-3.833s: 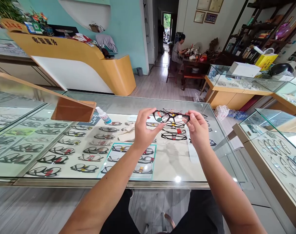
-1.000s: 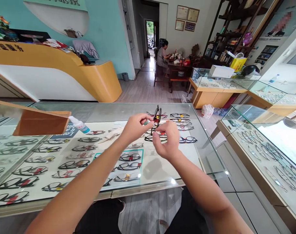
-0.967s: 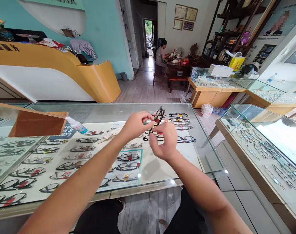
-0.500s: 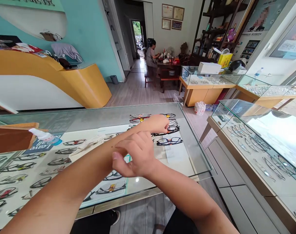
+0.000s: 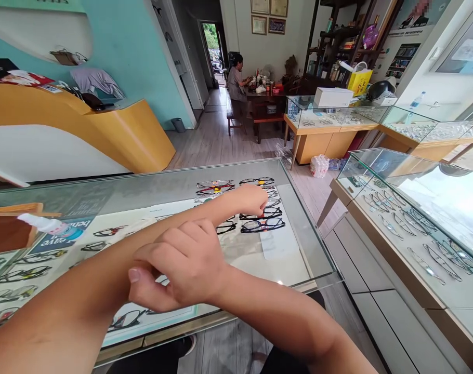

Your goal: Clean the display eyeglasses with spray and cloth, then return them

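Observation:
My left arm reaches across to the far right of the glass counter [image 5: 302,244]. My left hand [image 5: 252,199] lies knuckles up, fingers curled down onto a black-framed pair of glasses [image 5: 271,212] with a red tag. Another dark pair [image 5: 263,225] lies just in front of it. My right hand [image 5: 182,265] is near me, fingers bent with their tips against my left forearm and nothing in it. Rows of glasses lie under the glass.
A white spray bottle [image 5: 49,226] lies at the left beside a wooden stand [image 5: 6,231]. A second glass showcase [image 5: 416,218] stands to the right across a narrow aisle. A yellow reception desk [image 5: 123,135] is behind the counter. A person [image 5: 235,78] sits at a far table.
Both hands held the black glasses up in the air. My left hand then carried them down to the counter's right end, and my right hand let go and moved onto my left forearm.

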`<state>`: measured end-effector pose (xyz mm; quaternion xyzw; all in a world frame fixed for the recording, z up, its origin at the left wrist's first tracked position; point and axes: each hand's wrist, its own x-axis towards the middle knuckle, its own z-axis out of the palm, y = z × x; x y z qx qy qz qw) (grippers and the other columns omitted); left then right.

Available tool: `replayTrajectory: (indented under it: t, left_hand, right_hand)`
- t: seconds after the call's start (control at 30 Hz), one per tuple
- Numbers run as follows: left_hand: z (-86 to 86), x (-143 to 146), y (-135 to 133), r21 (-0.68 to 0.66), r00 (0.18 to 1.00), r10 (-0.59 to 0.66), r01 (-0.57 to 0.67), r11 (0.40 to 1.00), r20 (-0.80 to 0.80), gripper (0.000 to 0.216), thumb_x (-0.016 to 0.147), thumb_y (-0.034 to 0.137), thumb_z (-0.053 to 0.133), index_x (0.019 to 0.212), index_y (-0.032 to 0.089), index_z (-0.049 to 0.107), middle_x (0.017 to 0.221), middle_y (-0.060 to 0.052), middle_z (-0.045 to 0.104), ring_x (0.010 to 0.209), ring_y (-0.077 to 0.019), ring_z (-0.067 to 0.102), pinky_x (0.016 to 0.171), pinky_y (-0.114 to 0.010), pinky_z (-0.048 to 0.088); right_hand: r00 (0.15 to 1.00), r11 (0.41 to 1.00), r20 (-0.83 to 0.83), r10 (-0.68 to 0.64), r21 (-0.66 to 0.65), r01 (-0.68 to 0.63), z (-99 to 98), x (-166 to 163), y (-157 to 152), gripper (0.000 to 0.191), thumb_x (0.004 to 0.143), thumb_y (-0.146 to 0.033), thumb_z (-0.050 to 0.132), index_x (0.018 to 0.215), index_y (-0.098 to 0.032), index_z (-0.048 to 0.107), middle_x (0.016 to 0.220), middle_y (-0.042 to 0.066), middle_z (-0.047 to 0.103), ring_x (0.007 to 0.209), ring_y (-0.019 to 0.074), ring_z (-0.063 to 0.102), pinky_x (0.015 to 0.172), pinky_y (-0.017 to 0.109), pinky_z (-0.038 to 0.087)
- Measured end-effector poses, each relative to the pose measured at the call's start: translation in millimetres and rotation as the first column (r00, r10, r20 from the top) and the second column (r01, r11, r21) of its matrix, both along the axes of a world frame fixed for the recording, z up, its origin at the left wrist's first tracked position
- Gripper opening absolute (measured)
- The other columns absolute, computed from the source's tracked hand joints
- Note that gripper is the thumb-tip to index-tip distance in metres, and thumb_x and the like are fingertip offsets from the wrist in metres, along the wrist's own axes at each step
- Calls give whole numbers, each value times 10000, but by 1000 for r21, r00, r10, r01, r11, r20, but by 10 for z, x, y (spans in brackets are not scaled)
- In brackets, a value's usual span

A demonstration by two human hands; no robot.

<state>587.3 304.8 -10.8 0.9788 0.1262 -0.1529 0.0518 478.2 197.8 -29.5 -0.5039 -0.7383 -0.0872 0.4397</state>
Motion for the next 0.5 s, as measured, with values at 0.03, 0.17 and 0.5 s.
replayTrajectory:
  t: [0.03,0.17,0.5]
  left_hand:
    - [25,0,14,6,1000,-10,11,1000,-14,107,733,265,739,792,274,827,854,-82,786,833,-271,709,767,-352,459]
    - [119,19,88,41,1000,-20,20,999,-1,197,795,270,664,902,262,829,955,-81,821,804,-249,698,697,-338,433]
    - [-73,138,233,79,998,65,-67,995,22,174,820,296,738,949,247,845,976,-92,832,856,-254,720,728,-314,456]
  right_hand:
    - [1000,1000,-1,8,-10,-8,7,0,2,157,927,-388,629,929,-243,691,825,5,697,769,179,608,778,410,428]
    - [998,999,-46,32,-26,-33,10,2,9,138,905,-375,648,908,-244,694,814,-4,697,769,180,610,773,411,417]
    - [1000,999,25,12,-38,-11,-49,-32,30,181,926,-410,643,900,-233,664,811,15,645,783,192,616,800,416,419]
